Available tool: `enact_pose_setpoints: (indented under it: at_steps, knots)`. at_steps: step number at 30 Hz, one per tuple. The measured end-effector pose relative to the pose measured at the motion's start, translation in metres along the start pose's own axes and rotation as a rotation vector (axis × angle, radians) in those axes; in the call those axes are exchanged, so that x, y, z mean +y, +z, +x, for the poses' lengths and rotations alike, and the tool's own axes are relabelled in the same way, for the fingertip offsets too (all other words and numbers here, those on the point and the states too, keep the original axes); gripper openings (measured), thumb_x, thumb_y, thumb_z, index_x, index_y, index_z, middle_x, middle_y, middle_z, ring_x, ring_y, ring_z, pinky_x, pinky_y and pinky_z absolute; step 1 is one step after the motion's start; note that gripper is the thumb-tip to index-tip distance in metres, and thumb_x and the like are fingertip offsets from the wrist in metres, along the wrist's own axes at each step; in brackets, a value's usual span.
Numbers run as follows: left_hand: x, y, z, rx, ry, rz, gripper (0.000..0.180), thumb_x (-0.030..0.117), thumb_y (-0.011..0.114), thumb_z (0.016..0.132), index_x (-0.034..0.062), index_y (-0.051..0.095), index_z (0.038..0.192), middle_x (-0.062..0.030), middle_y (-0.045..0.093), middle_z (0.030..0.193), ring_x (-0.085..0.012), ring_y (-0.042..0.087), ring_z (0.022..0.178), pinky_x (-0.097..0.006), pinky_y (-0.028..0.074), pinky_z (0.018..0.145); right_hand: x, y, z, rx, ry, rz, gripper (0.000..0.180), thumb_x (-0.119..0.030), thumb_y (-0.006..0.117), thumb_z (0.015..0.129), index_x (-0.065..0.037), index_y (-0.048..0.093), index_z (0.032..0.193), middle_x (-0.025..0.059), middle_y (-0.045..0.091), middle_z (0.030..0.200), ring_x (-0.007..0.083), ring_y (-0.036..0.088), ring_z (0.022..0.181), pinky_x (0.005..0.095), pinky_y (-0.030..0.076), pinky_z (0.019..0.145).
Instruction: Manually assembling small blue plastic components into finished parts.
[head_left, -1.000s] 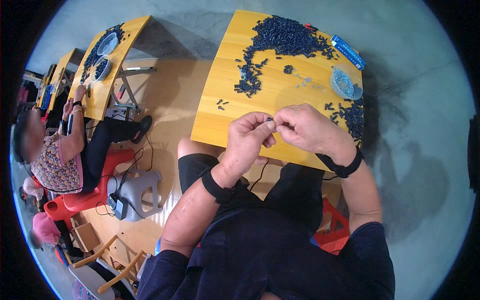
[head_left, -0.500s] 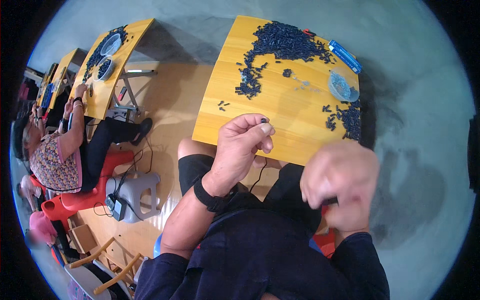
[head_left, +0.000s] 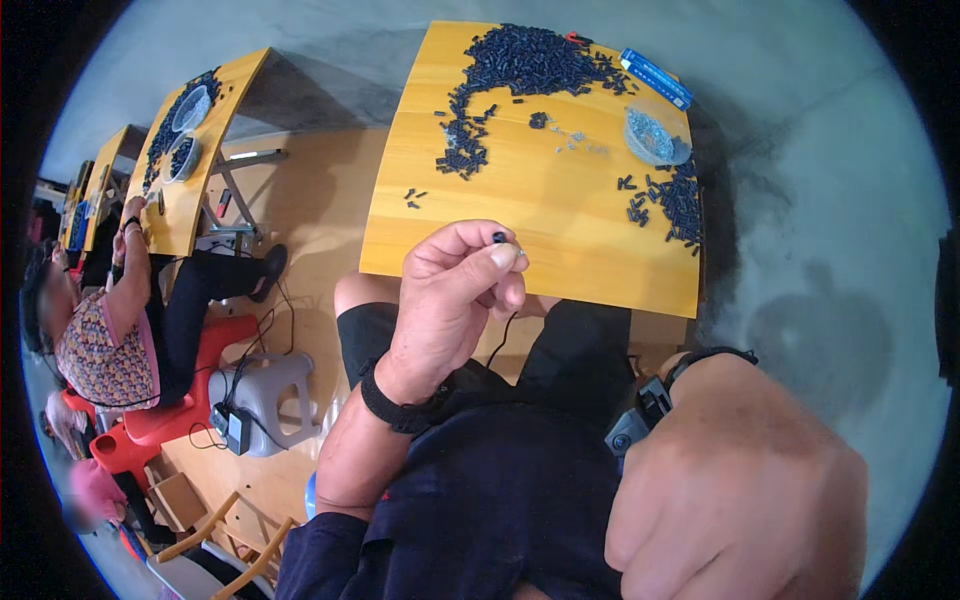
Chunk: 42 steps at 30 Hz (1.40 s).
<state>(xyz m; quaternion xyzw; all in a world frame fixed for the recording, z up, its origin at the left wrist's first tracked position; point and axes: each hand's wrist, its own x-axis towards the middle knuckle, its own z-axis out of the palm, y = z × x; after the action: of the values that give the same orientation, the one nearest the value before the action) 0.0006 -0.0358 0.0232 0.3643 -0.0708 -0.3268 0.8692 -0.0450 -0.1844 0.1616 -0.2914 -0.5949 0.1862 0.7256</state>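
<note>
My left hand (head_left: pixel 455 290) is raised over the near edge of a yellow wooden table (head_left: pixel 540 230) and pinches a small black part (head_left: pixel 498 238) between thumb and forefinger. My right hand (head_left: pixel 740 490) is pulled back close to the camera at the lower right, seen large from the back with its fingers curled; I cannot see anything in it. A big heap of small black parts (head_left: pixel 530 60) lies at the table's far side, with a smaller group (head_left: pixel 672 200) by the right edge.
A clear round bowl (head_left: pixel 655 135) and a blue flat pack (head_left: pixel 655 78) sit at the table's far right. To the left a seated person (head_left: pixel 110 320) works at another yellow table (head_left: pixel 195 150). A grey stool (head_left: pixel 265 395) and red chair stand on the floor.
My right hand left the left hand, swung down to the right and came close to the camera. The left hand stays raised with the small part.
</note>
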Motion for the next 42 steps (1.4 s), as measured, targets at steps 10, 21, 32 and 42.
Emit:
enact_pose_setpoints:
  at_steps: [10,21,32,42]
  knots:
    - [0.005,0.007,-0.007,-0.031,0.038,-0.002,0.010,0.005,0.058,0.087,-0.0003,0.059,0.095,-0.0106,0.062,0.085,-0.0138,0.059,0.062,-0.024,0.050,0.058,-0.004,0.002,0.000,0.153,0.113,-0.018,0.021,-0.004,0.053,0.087,-0.003,0.046,0.067,0.0125,0.051,0.062,0.0259,0.053,0.051,0.0348,0.040,0.040]
    - [0.009,0.005,-0.009,-0.022,0.071,-0.054,0.009,0.000,0.059,0.086,-0.0012,0.060,0.095,-0.0084,0.065,0.081,-0.0124,0.062,0.062,-0.025,0.053,0.058,0.010,0.014,-0.016,0.605,0.333,-0.571,0.009,0.002,0.055,0.082,-0.002,0.052,0.074,0.0117,0.056,0.069,0.0197,0.056,0.055,0.0290,0.043,0.047]
    - [0.004,-0.004,-0.007,-0.008,0.217,0.186,0.011,-0.003,0.058,0.087,-0.0040,0.060,0.097,-0.0073,0.065,0.083,-0.0088,0.062,0.068,-0.022,0.054,0.062,0.064,-0.002,-0.061,1.148,0.525,-0.936,0.007,0.001,0.056,0.086,0.005,0.060,0.091,0.0074,0.059,0.080,0.0095,0.061,0.067,0.0199,0.046,0.055]
    - [0.006,-0.003,-0.012,0.011,0.238,0.300,0.014,-0.002,0.059,0.087,-0.0040,0.061,0.100,-0.0087,0.066,0.085,-0.0112,0.064,0.073,-0.023,0.056,0.064,0.074,-0.002,-0.074,1.166,0.512,-0.936,0.008,-0.005,0.055,0.090,0.003,0.058,0.089,0.0043,0.056,0.074,0.0061,0.052,0.056,0.0199,0.042,0.049]
